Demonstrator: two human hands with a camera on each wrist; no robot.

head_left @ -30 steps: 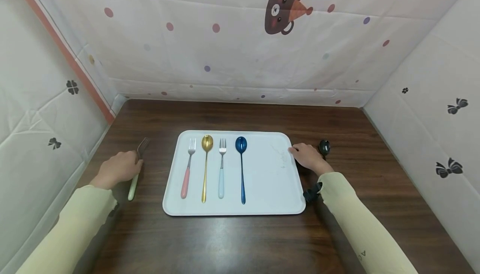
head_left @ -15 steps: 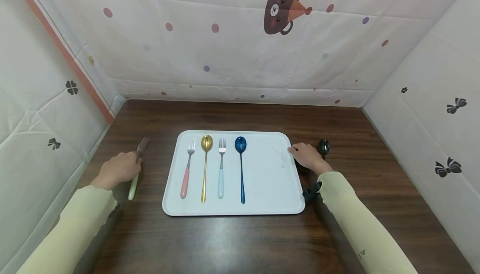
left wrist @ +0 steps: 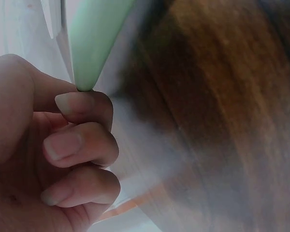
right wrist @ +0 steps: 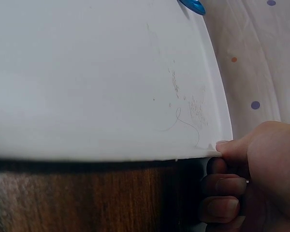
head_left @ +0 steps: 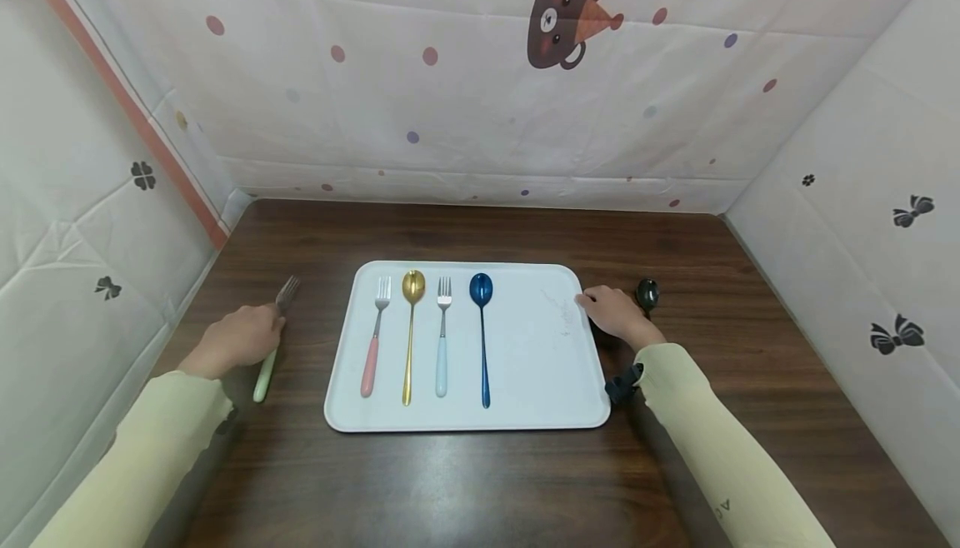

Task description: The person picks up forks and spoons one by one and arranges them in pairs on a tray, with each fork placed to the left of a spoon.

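We look to be at the pick-up step: left hand (head_left: 237, 338) pinching the green-handled fork (head_left: 266, 376) left of the white tray (head_left: 540, 373), right hand (head_left: 617, 313) pinching its right rim, so next likely needs a clean lift, tray steady; wood-grain bench (head_left: 450, 481), dotted pale cloth (head_left: 480, 107) at the far side.

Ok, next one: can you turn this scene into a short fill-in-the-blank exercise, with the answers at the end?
1. The left grip holds a fork whose handle is coloured ____.
2. The tray, pinched at its edge by the right grip, is coloured ____.
3. On the tray, the gold spoon lies between the pink-handled fork and another fork whose handle is ____.
4. Counting the blue spoon, ____ utensils lie on the tray.

Missing words: green; white; light blue; four.
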